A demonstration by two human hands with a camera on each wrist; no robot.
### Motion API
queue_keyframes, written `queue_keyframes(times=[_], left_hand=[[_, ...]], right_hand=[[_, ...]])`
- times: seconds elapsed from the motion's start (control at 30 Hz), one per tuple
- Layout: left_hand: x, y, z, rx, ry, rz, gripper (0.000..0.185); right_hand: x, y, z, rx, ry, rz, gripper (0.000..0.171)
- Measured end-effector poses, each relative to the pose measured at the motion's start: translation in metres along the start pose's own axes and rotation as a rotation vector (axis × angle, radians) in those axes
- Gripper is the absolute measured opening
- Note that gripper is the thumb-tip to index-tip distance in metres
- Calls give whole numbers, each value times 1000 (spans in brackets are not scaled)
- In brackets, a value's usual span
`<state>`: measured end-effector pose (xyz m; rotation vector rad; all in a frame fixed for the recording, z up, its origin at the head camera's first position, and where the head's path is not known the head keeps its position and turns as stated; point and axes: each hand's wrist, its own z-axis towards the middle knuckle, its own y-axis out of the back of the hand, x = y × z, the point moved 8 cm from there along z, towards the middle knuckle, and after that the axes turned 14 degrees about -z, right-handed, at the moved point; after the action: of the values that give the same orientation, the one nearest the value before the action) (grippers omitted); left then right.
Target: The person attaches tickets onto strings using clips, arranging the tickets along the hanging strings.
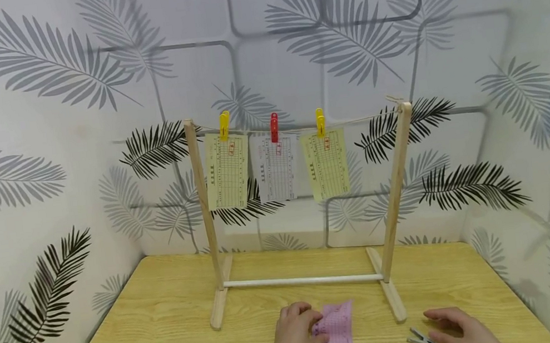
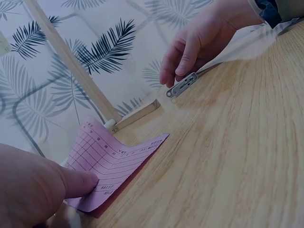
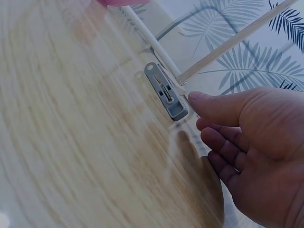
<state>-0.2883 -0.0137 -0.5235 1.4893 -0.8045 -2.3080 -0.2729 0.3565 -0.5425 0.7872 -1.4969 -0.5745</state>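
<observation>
My left hand (image 1: 296,338) pinches a pink printed paper slip (image 1: 337,332) by its left side, near the front of the table. In the left wrist view the slip (image 2: 107,159) bends up from the tabletop, with the thumb lying over its printed lines. Farther right, a grey clothespin (image 1: 422,339) lies on the wood. Beside it is my right hand (image 1: 465,331), fingers loosely bent and holding nothing. The right wrist view has the thumb tip close to one end of the clothespin (image 3: 166,92); whether they touch, I cannot tell.
A wooden frame (image 1: 395,192) stands behind the hands, a string (image 1: 362,120) tied between its posts. Yellow (image 1: 320,123) and red (image 1: 274,128) clothespins hold two yellow slips (image 1: 227,171) and a white slip (image 1: 275,168) on it. A white rod (image 1: 301,281) joins the feet.
</observation>
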Motion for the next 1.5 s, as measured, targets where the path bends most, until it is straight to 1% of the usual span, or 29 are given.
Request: queue_keyframes(times=[0.1, 0.17, 0.23, 0.3, 0.4, 0.53, 0.63, 0.7, 0.77, 0.9, 1.03, 1.17, 1.3, 1.43, 1.5], left_hand=[[-1, 0, -1, -11, -27, -8, 32], [-2, -1, -1, -19, -57, 2, 31], [-3, -1, 0, -28, -89, 17, 32], [-5, -1, 1, -29, -101, 21, 35], [-3, -1, 2, -18, -59, -11, 45], [-1, -3, 2, -5, 28, -69, 67], [0, -3, 2, -6, 58, -110, 78], [2, -3, 2, -10, 71, -138, 82], [3, -2, 2, -21, 72, -153, 84], [3, 1, 4, -51, 52, -166, 86], [1, 6, 4, -82, 9, -143, 80], [-1, 8, 3, -101, -16, -109, 62], [-2, 8, 2, -97, -10, -101, 45], [-4, 8, 1, -90, 2, -102, 41], [-3, 7, 1, -88, 11, -102, 41]], right_hand=[[-1, 0, 0, -6, -4, -14, 54], [0, 0, 0, -7, 6, -29, 53], [4, 2, -1, -9, 34, -48, 51], [8, 3, -3, -10, 78, -64, 49], [11, 4, -6, -17, 132, -84, 47], [8, 4, -7, -24, 186, -110, 46], [2, 3, -5, -38, 245, -147, 46], [0, 1, -4, -39, 288, -153, 47], [-3, 0, -3, -50, 308, -159, 48], [3, -2, -4, -5, 324, -145, 50], [11, -5, -4, 76, 299, -122, 50], [19, -7, -6, 114, 292, -106, 52], [21, -10, -9, 120, 296, -113, 52], [21, -12, -12, 110, 307, -134, 48], [19, -13, -12, 100, 329, -136, 44]])
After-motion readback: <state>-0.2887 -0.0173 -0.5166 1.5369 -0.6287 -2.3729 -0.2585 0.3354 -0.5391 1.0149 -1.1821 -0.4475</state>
